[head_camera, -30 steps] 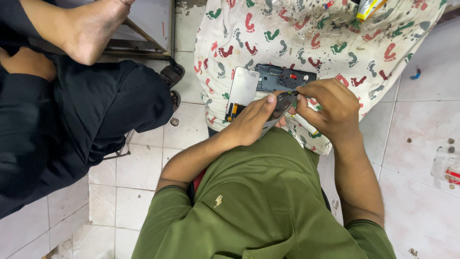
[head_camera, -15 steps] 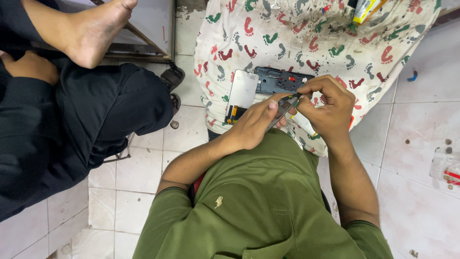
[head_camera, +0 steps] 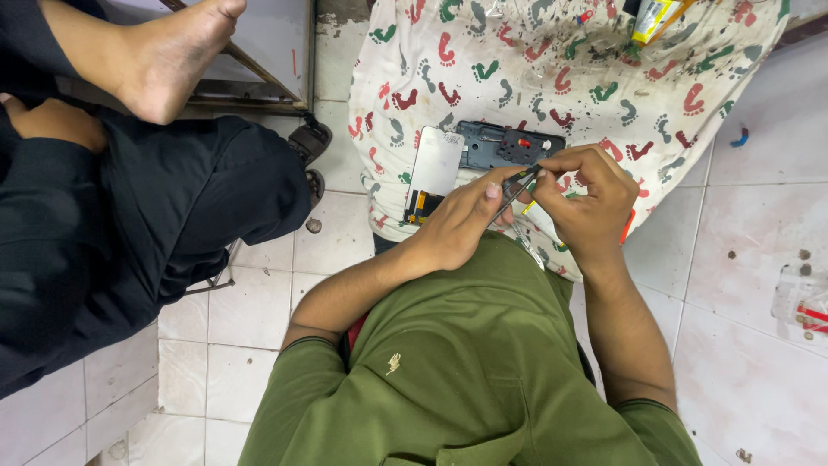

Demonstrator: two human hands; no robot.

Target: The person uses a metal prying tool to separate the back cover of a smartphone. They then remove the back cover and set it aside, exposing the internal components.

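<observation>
— So what has changed at the centre of the frame?

— Not much. Both hands have stayed over the opened phone (head_camera: 509, 145), which lies on the footprint-patterned cloth (head_camera: 535, 60) in the upper middle. The right hand (head_camera: 586, 203) has drawn slightly closer to the left hand (head_camera: 457, 224), so the fingertips now nearly meet.

— And what does each hold?

— The left hand is closed narrowly around thin tweezers (head_camera: 516, 185), tips pointing up toward the phone's dark frame. The right hand is curled, fingers pinched near those tips; whether it grips some small part cannot be told.

— What does that suggest?

— Fine work seems to go on at the same spot, judged by how little has moved.

— Anything hidden?

— The detached white screen panel (head_camera: 434, 164) lies left of the phone, its lower end behind the left hand. The tweezer tips are too small to read. At upper left, another person's bare foot (head_camera: 172, 56) and dark trousers (head_camera: 155, 216) are cut off by the edge.
</observation>
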